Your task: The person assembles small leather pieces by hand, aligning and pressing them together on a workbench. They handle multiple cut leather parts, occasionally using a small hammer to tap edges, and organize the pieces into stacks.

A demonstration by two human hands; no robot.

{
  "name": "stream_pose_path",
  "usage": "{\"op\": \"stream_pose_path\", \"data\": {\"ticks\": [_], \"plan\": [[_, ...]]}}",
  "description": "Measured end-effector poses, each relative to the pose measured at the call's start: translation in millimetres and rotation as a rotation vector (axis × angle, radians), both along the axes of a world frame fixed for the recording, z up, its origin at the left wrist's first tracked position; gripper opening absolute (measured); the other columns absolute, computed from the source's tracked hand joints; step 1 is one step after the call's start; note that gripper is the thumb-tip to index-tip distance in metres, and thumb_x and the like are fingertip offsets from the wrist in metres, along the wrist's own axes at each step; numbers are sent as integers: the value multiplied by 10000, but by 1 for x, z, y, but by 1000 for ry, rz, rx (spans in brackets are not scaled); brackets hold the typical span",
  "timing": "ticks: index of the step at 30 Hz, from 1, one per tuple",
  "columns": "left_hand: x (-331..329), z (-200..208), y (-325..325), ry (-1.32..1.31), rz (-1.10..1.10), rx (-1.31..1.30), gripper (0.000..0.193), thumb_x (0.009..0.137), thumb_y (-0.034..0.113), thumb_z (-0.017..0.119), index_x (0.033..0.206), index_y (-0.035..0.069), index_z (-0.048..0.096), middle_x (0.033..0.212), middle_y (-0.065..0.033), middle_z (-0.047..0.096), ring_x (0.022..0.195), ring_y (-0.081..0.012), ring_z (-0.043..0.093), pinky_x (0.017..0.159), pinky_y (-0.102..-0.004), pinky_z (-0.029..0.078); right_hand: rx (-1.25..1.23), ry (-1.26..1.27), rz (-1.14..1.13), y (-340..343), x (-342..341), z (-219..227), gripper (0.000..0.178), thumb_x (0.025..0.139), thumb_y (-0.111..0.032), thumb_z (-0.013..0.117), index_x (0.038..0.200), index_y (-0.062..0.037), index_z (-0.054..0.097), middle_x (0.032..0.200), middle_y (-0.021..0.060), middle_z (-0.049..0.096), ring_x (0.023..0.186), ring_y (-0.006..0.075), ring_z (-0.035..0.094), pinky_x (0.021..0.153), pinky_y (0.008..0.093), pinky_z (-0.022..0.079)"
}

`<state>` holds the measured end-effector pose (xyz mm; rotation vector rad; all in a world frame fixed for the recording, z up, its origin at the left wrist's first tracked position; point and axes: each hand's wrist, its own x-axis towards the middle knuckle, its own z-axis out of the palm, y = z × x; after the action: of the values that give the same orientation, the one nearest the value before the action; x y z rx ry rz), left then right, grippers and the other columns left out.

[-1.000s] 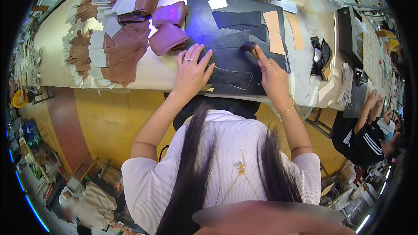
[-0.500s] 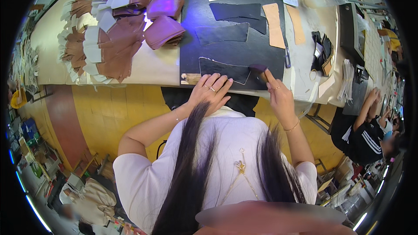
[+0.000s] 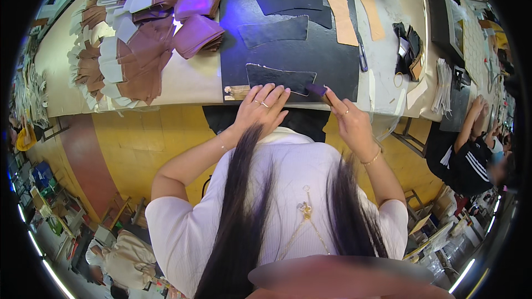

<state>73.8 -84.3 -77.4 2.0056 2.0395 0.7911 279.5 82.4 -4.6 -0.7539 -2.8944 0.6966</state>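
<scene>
A black leather piece [image 3: 280, 78] with a pale line along its edges lies at the near edge of a black mat [image 3: 342, 72]. My left hand [image 3: 258, 105] rests over its lower left edge, fingers stretched out and holding nothing. Between the fingers of my right hand [image 3: 354, 127] is a brush [image 3: 316, 89]. Its dark purple head touches the leather near the lower right corner. The brush's handle is mostly hidden by my fingers. Farther up the mat lie another black leather piece [image 3: 274, 32] and two overlapping black pieces [image 3: 291, 3].
Stacks of brown leather pieces [image 3: 145, 50] with pale ends cover the table's left side. Tan strips [image 3: 341, 17] and a dark slim tool [image 3: 363, 57] lie right of my work, with black scraps [image 3: 408, 50] beyond. A co-worker [image 3: 463, 155] sits at far right.
My right hand has brought the brush leftward onto the leather's right end. The left hand stays over the piece. The whole view has shifted slightly.
</scene>
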Motion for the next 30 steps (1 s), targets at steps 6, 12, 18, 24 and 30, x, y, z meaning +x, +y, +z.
{"op": "stream_pose_path", "data": {"ticks": [6, 12, 18, 24, 30], "plan": [[-4, -8, -4, -138, 19, 90, 429, 817, 102, 720, 1211, 43, 560, 1346, -134, 578, 1253, -321, 525, 1045, -479, 400, -30, -21, 121, -6, 4, -5, 591, 857, -50, 683, 1412, -216, 567, 778, 69, 592, 581, 236, 591, 525, 370, 485], [-12, -8, -15, -186, 171, 232, 457, 799, 68, 711, 1212, 86, 516, 1329, -102, 584, 1234, -287, 536, 1032, -457, 399, -12, 99, 149, -3, -13, -2, 605, 848, -57, 686, 1416, -224, 564, 772, 61, 586, 579, 229, 591, 522, 363, 486], [-25, 0, -40, 17, 303, 50, 354, 834, 125, 689, 1175, 93, 599, 1323, -74, 595, 1255, -263, 521, 1042, -458, 345, -30, 283, 236, 5, -39, 0, 603, 839, -32, 671, 1400, -231, 580, 773, 50, 591, 588, 224, 602, 521, 355, 498], [-28, -6, -47, 91, 264, 55, 316, 841, 125, 677, 1148, 92, 611, 1347, -79, 584, 1255, -260, 521, 1020, -461, 342, -63, 249, 346, -1, -59, -7, 633, 825, -42, 671, 1416, -238, 559, 790, 46, 603, 614, 225, 629, 531, 337, 522], [-25, -21, -55, -115, 371, 332, 369, 819, 100, 683, 1168, 122, 567, 1331, -76, 581, 1210, -252, 538, 1002, -429, 334, -98, 123, 409, -10, -76, -7, 613, 863, -65, 631, 1439, -250, 530, 769, 61, 577, 601, 244, 623, 534, 365, 528]]}}
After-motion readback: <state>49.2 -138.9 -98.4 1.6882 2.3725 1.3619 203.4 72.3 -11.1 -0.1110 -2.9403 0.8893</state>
